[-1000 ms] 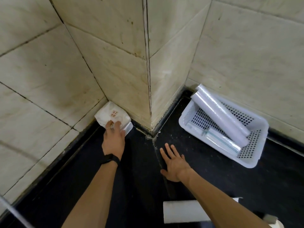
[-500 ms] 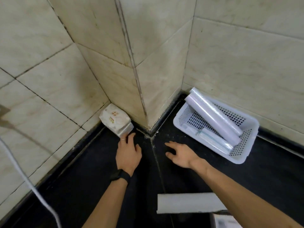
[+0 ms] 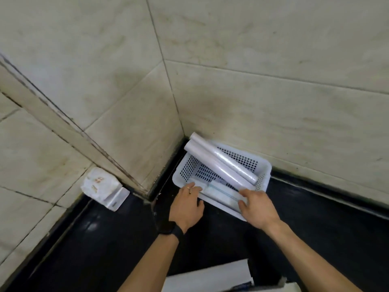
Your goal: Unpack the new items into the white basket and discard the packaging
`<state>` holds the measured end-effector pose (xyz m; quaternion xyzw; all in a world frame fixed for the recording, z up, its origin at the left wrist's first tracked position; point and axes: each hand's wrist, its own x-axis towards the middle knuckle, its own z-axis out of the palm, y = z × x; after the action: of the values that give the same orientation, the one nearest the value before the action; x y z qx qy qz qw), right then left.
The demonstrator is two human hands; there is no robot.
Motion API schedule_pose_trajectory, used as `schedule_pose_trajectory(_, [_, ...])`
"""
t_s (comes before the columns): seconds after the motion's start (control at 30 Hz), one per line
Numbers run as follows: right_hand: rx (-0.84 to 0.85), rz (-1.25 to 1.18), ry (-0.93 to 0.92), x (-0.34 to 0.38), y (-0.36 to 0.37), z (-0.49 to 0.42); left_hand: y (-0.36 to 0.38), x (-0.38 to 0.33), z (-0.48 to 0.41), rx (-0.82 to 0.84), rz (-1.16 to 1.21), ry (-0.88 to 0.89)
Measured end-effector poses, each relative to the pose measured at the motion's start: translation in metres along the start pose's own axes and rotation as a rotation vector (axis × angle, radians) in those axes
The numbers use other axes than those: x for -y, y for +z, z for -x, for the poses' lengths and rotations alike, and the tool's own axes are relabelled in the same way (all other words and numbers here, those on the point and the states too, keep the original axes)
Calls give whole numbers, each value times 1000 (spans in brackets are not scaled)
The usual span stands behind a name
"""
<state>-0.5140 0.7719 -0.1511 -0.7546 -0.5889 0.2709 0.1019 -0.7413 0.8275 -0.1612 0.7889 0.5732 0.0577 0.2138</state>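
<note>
The white perforated basket sits on the black floor in the wall corner. Two white rolls lie slanted in it, their upper ends sticking out over the far left corner. A flat clear pack with a blue line lies along the basket's near side. My left hand reaches over the near rim, its straight fingers resting on the pack's left end and the thumb outside the rim. My right hand pinches the pack's right end between curled forefinger and thumb.
A crumpled white paper bag leans against the tiled wall at the left, on the floor's edge. A white roll or tube lies at the bottom of the view, between my forearms. Tiled walls close in the back and left.
My view has swung right. My left hand left the spot near the paper bag and both hands moved right onto the basket's near side, onto the flat pack.
</note>
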Motion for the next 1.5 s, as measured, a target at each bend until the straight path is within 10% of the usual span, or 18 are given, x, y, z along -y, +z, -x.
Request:
schedule_pose_trajectory(0.6, [218,435,141,17,37,-58,9,7,-145,543,-374,147])
schedule_pose_trajectory(1.23, [262,202,83,12,15,-53,-37,24,-127,368,-493,253])
schedule_pose_trajectory(1.5, [319,87,82,48,32,-88,-109,68,-89,154,160,31])
